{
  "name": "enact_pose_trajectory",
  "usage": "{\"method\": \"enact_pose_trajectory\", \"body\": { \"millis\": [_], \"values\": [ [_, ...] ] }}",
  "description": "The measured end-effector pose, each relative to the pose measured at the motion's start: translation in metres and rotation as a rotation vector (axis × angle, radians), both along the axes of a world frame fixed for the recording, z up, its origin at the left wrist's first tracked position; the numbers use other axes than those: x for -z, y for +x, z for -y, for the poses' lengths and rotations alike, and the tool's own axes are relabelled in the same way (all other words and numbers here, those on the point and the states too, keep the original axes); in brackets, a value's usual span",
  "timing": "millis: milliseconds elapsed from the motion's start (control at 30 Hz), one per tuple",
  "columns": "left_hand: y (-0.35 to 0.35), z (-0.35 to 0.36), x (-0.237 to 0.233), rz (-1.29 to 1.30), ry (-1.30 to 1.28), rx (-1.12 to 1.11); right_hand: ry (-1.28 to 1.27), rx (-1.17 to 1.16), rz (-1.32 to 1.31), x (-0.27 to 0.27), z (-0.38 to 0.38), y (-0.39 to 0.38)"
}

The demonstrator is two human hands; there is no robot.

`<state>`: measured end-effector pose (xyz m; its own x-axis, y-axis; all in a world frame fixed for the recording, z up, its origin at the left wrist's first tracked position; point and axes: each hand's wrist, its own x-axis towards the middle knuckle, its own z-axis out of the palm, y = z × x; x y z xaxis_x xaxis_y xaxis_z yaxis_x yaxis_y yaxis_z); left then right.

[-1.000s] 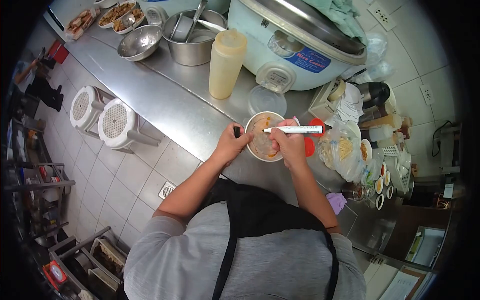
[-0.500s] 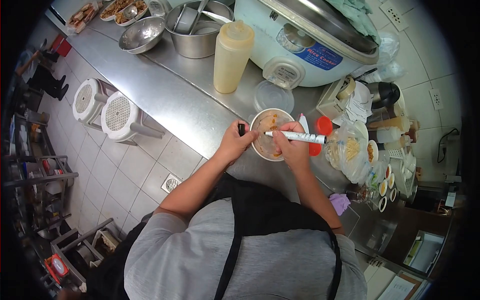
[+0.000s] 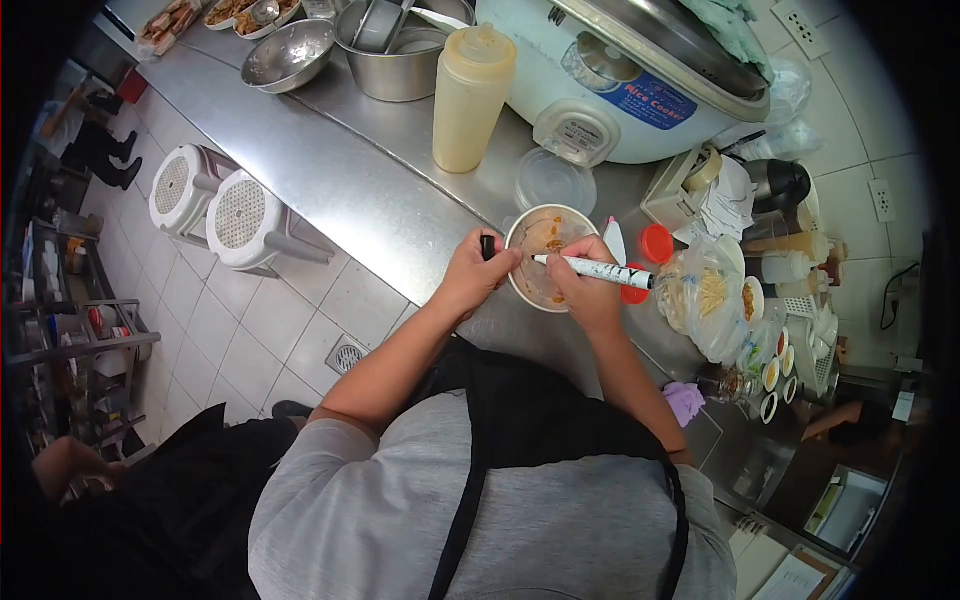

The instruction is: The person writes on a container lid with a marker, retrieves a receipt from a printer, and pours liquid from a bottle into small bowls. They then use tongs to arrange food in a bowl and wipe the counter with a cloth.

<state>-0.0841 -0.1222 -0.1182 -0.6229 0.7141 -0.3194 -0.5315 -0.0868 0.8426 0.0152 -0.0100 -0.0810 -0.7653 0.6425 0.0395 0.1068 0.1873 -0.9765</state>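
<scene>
With the right hand (image 3: 592,288) pinching a marker (image 3: 602,272) above the tub (image 3: 545,236) between both hands, and the left hand (image 3: 472,276) clutching a black cap (image 3: 488,248), a slack left hold could let the tub turn, skewing strokes.

Before me, long brushed stainless-steel counter (image 3: 380,180), bright glare along its left edge. To my left, floor of pale square tiles (image 3: 240,335) with darker joints; round metal drain (image 3: 347,354) set in it. Two white plastic stools (image 3: 240,212) with perforated seats, side by side near counter. Farther left, dark metal shelf rack (image 3: 90,347). To my right, wall of white tiles (image 3: 850,110), two white electrical outlets (image 3: 800,27) fixed on it.
</scene>
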Motion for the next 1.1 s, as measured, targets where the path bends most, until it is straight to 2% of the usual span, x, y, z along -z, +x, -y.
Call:
{"method": "enact_pose_trajectory", "body": {
  "millis": [133, 333, 433, 567, 967, 1100],
  "values": [
    [-0.0003, -0.0001, 0.0005, 0.004, 0.008, 0.004, 0.168, -0.073, -0.006, -0.0037, 0.0035, -0.0003],
    [0.0001, 0.0002, 0.0003, -0.004, 0.000, 0.001, 0.202, -0.127, 0.008, -0.0050, -0.0001, 0.0038],
    [-0.0001, -0.0003, 0.0007, 0.014, 0.012, 0.004, -0.089, -0.021, -0.025, -0.0059, -0.0021, 0.0031],
    [0.0004, 0.0003, -0.0003, -0.009, 0.000, 0.000, 0.142, -0.089, -0.010, -0.0014, -0.0018, 0.0050],
    [0.0001, -0.0001, 0.0008, 0.000, 0.006, 0.006, 0.109, -0.006, -0.058, 0.0019, -0.0025, 0.0010],
    [0.0006, 0.0003, -0.0001, 0.004, 0.001, 0.008, 0.191, -0.030, -0.040, -0.0014, -0.0005, 0.0008]
  ]
}}
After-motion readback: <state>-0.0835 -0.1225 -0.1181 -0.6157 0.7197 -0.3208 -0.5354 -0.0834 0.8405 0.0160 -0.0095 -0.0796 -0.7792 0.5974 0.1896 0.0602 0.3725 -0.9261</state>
